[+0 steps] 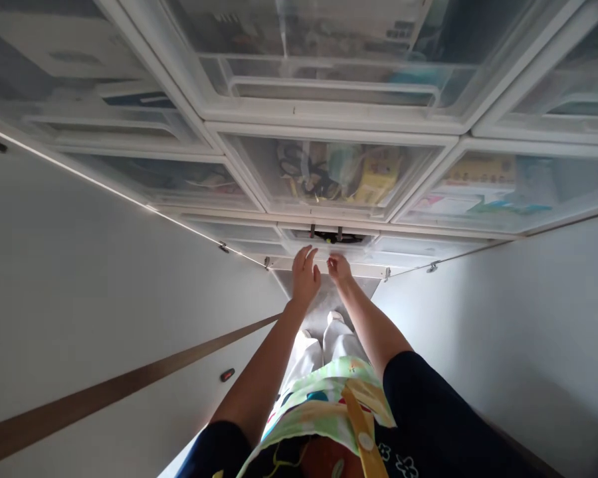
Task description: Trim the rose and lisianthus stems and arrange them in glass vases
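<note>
A clear plastic drawer (299, 246) low in the cabinet is pulled out a little, and dark items (346, 237) show through the gap above its front. Against the left part of that front is my left hand (305, 275), its fingers stretched and apart, with nothing seen in it. My right hand (339, 268) is beside it on the right, fingers curled in at the drawer front. What those fingers hold, if anything, is too small to make out.
Above are more clear drawers, one with a yellow box (379, 174) and cables. White cabinet doors (503, 318) stand open on both sides, the left one with a brown edge strip (129, 375). My feet (335, 317) are on the grey floor below.
</note>
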### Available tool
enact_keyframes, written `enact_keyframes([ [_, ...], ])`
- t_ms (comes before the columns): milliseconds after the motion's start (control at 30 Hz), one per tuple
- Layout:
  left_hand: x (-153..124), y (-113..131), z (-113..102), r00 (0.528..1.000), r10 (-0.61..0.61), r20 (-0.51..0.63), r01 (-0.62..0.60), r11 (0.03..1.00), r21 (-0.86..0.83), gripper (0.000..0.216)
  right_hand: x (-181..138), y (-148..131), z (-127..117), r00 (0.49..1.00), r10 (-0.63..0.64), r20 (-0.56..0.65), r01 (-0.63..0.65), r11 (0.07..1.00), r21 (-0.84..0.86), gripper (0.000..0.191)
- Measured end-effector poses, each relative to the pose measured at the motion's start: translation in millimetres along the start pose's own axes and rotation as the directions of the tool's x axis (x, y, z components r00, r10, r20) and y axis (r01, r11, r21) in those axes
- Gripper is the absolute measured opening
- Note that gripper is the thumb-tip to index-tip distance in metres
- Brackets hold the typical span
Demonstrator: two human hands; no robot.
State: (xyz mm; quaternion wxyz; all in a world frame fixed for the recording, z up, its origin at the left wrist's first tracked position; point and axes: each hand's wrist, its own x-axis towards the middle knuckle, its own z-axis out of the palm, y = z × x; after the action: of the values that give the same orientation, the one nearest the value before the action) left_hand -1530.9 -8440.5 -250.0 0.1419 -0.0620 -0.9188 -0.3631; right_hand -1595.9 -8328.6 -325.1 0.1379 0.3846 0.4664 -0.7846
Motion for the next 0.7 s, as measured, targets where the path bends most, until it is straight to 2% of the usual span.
enact_keyframes([
  [67, 5.3, 2.1, -10.0, 0.998, 0.058, -0.004, -0.057, 0.995, 0.086, 0.039, -21.8, 20.5, -8.5, 1.0, 0.029, 0.001, -0.029, 0.998, -0.05, 0.034],
  [167, 6.6, 6.3, -24.0, 0.979, 0.055, 0.198, -0.095, 0.975, 0.2, 0.03, -59.5, 48.9, -17.1, 0.996, 0.075, 0.057, -0.066, 0.986, -0.153, 0.03],
  [233, 9.1, 9.5, -32.7, 0.935, -0.041, 0.352, -0.065, 0.957, 0.283, 0.03, -84.4, 57.3, -19.3, 0.98, 0.132, 0.151, -0.092, 0.966, -0.243, 0.021],
  [300, 19.3, 11.9, -40.3, 0.861, -0.176, 0.478, -0.011, 0.932, 0.363, 0.031, -105.8, 49.2, -20.4, 0.937, 0.219, 0.274, -0.122, 0.936, -0.33, 0.014],
  [333, 27.9, 12.4, -43.1, 0.813, -0.236, 0.532, 0.006, 0.917, 0.398, 0.032, -113.9, 37.5, -21.0, 0.892, 0.271, 0.363, -0.124, 0.917, -0.38, 0.015],
  [400, 50.4, 11.3, -44.8, 0.725, -0.316, 0.613, 0.011, 0.894, 0.448, 0.033, -121.9, 0.3, -22.5, 0.77, 0.333, 0.543, -0.044, 0.878, -0.476, 0.026],
  [433, 62.6, 9.7, -43.1, 0.701, -0.333, 0.63, 0.005, 0.886, 0.463, 0.033, -121.0, -22.6, -22.8, 0.577, 0.387, 0.719, 0.161, 0.81, -0.564, 0.027],
  [467, 74.5, 7.5, -39.6, 0.691, -0.339, 0.639, -0.003, 0.882, 0.472, 0.033, -116.7, -45.7, -22.2, 0.476, 0.364, 0.801, 0.386, 0.731, -0.562, 0.026],
  [500, 85.0, 4.8, -34.4, 0.687, -0.336, 0.644, -0.013, 0.881, 0.473, 0.033, -109.5, -67.0, -20.5, 0.502, 0.29, 0.814, 0.565, 0.603, -0.563, 0.023],
  [533, 93.7, 1.6, -28.0, 0.683, -0.331, 0.651, -0.019, 0.883, 0.469, 0.033, -99.8, -84.4, -17.6, 0.608, 0.181, 0.773, 0.678, 0.39, -0.624, 0.019],
  [567, 100.3, -1.9, -20.7, 0.671, -0.33, 0.664, -0.025, 0.885, 0.464, 0.033, -88.6, -96.6, -13.7, 0.697, 0.127, 0.705, 0.689, 0.151, -0.709, 0.016],
  [633, 106.9, -9.5, -6.2, 0.634, -0.327, 0.701, -0.032, 0.894, 0.447, 0.03, -64.9, -104.4, -4.2, 0.787, 0.045, 0.615, 0.617, -0.081, -0.783, 0.019],
  [700, 106.7, -17.1, 5.6, 0.594, -0.317, 0.74, -0.035, 0.908, 0.417, 0.025, -44.5, -95.3, 4.0, 0.818, 0.036, 0.574, 0.57, -0.183, -0.801, 0.03],
])
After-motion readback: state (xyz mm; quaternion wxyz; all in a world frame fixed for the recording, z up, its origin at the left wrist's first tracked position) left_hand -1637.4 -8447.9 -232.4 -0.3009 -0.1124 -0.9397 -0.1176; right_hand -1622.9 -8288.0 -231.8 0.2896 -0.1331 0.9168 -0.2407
